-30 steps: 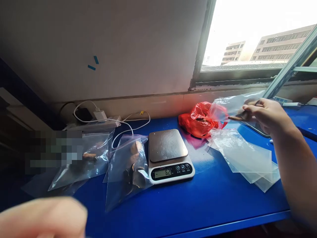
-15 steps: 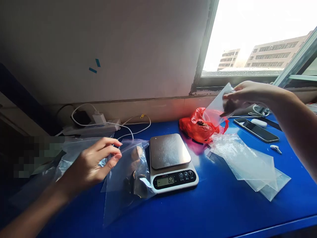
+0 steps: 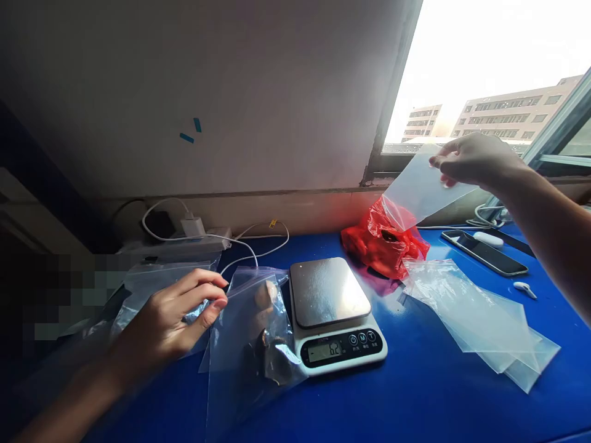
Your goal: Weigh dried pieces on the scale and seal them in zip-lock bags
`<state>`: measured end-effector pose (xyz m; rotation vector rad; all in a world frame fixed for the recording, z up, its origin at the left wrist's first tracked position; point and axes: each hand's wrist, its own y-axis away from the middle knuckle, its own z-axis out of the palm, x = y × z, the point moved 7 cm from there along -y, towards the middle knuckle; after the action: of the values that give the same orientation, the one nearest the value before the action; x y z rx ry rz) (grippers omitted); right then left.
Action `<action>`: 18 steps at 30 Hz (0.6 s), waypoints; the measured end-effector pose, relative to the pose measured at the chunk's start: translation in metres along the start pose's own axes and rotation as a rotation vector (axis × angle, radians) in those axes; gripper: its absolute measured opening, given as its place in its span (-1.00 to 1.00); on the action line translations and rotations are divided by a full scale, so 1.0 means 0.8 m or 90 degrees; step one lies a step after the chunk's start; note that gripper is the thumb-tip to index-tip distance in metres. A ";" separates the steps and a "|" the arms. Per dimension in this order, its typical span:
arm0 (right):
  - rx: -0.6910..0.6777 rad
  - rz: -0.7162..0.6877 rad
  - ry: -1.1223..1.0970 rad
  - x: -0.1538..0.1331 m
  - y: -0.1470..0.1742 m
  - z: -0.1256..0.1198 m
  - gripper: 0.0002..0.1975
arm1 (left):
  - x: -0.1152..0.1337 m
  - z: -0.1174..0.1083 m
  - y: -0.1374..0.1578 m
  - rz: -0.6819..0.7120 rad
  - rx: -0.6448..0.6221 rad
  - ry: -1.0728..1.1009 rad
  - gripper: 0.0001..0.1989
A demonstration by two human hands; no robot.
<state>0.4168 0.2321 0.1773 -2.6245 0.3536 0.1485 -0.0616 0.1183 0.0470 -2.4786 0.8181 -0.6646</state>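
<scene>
My right hand (image 3: 471, 161) pinches a clear plastic bag (image 3: 415, 184) by its edge, raised above a crumpled red plastic bag (image 3: 385, 243). The lower corner of the clear bag overlaps the red one in view; whether they touch I cannot tell. My left hand (image 3: 173, 317) hovers at the left with fingers curled and apart, nothing in them. Just right of it lies a filled clear bag (image 3: 235, 381) with brown and dark dried pieces (image 3: 268, 335) inside. This bag rests against a white kitchen scale (image 3: 339, 354), whose bare steel plate (image 3: 330, 292) shines and whose display reads 6.2.
Several flat clear bags (image 3: 480, 314) lie spread on the blue table (image 3: 392, 412) at the right. Behind them are a phone (image 3: 489, 253), a white case (image 3: 488, 239) and an earbud (image 3: 525, 288). A power strip (image 3: 217, 238) with white cables runs along the wall.
My right hand has lifted the clear plastic bag up, so more of it shows above the red bag. My left hand stays nearly still. The whole view has shifted slightly.
</scene>
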 end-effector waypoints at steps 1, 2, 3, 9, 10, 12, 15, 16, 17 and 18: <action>0.015 0.022 -0.016 0.003 0.007 -0.005 -0.81 | 0.001 -0.001 0.000 0.001 0.004 0.001 -0.80; 0.032 0.041 -0.036 0.005 0.015 -0.011 -0.81 | 0.001 -0.001 0.000 0.002 0.006 0.001 -0.80; 0.050 0.056 -0.054 0.007 0.025 -0.017 -0.80 | 0.002 -0.001 0.000 0.003 0.007 0.001 -0.81; 0.311 0.056 -0.334 -0.003 0.132 -0.079 -0.64 | 0.027 0.002 -0.007 -0.034 0.025 0.063 -0.86; 0.308 0.027 -0.417 -0.012 0.152 -0.082 -0.65 | 0.034 0.004 -0.010 -0.055 0.033 0.090 -0.87; 0.232 -0.055 -0.583 -0.040 0.185 -0.075 -0.62 | 0.049 0.011 -0.018 -0.122 0.037 0.160 -0.80; 0.065 -0.198 -0.816 -0.099 0.229 -0.047 -0.62 | 0.070 0.028 -0.028 -0.197 0.021 0.333 -0.51; 0.014 -0.202 -0.866 -0.114 0.241 -0.031 -0.63 | 0.075 0.034 -0.030 -0.205 0.006 0.397 -0.46; -0.026 -0.202 -0.899 -0.128 0.252 -0.016 -0.64 | 0.079 0.040 -0.030 -0.207 -0.015 0.451 -0.47; -0.052 -0.208 -0.923 -0.138 0.261 -0.002 -0.65 | 0.080 0.046 -0.029 -0.210 -0.037 0.490 -0.51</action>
<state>0.2534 0.0789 0.1027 -1.9168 -0.5752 1.7609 0.0144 0.1041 0.0500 -2.4161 0.6691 -1.7968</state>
